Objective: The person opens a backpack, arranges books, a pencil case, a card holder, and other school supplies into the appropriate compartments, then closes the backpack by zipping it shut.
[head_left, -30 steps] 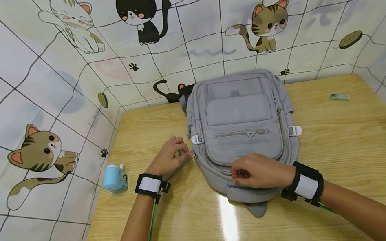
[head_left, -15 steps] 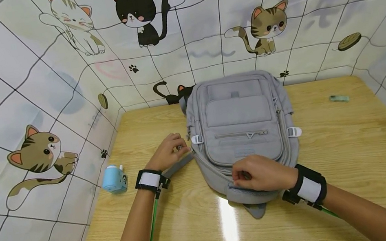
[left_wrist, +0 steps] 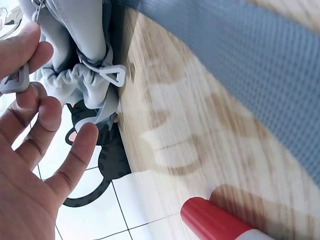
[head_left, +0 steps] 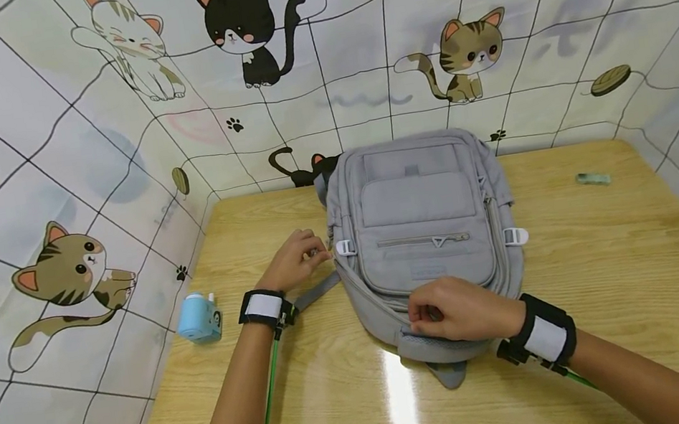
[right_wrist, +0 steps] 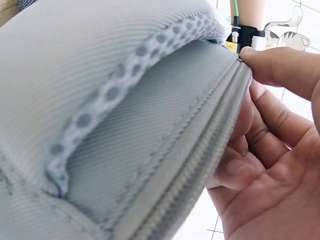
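A grey backpack (head_left: pixel 418 197) lies front side up on the table, its top handle toward me. At its left edge my left hand (head_left: pixel 291 262) pinches a zipper pull (left_wrist: pixel 22 80) between thumb and index finger; the other fingers are spread. My right hand (head_left: pixel 460 307) is over the near end of the bag. Its thumb and curled fingers pinch the fabric edge beside the zipper (right_wrist: pixel 192 165), next to the padded mesh-edged handle (right_wrist: pixel 112 92). A grey strap (head_left: pixel 318 289) runs out from under the bag below my left wrist.
A light blue box-like item with a white knob (head_left: pixel 198 317) stands on the wooden table (head_left: pixel 598 291) at left. A small green item (head_left: pixel 593 179) lies at the far right. A red-capped object (left_wrist: pixel 215 220) shows in the left wrist view. Cat-printed sheets hang behind and beside.
My left hand has moved slightly away from me along the bag's left edge with the zipper pull, and more of the strap shows. My right hand keeps its grip in nearly the same place.
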`<action>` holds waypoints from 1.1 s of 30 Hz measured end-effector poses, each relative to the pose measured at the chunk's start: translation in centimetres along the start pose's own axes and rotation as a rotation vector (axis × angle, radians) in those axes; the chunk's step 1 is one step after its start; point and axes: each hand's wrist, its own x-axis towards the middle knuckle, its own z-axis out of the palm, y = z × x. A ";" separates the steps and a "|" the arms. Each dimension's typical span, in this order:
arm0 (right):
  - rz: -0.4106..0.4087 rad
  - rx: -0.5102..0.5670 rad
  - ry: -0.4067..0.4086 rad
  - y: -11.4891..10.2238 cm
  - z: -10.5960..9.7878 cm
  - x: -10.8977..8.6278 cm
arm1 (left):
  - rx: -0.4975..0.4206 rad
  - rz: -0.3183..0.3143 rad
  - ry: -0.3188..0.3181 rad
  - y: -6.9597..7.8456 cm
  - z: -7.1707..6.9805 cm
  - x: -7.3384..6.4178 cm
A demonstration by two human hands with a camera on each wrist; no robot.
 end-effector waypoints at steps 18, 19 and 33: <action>-0.012 0.024 -0.007 0.0 0.0 -0.1 | -0.030 -0.050 0.028 -1.4 0.0 1.8; -0.012 0.024 -0.007 0.0 0.0 -0.1 | -0.032 -0.053 0.027 -1.6 0.0 1.9; -0.011 0.023 -0.006 0.0 0.4 -0.3 | -0.037 -0.116 0.075 -3.3 0.4 3.3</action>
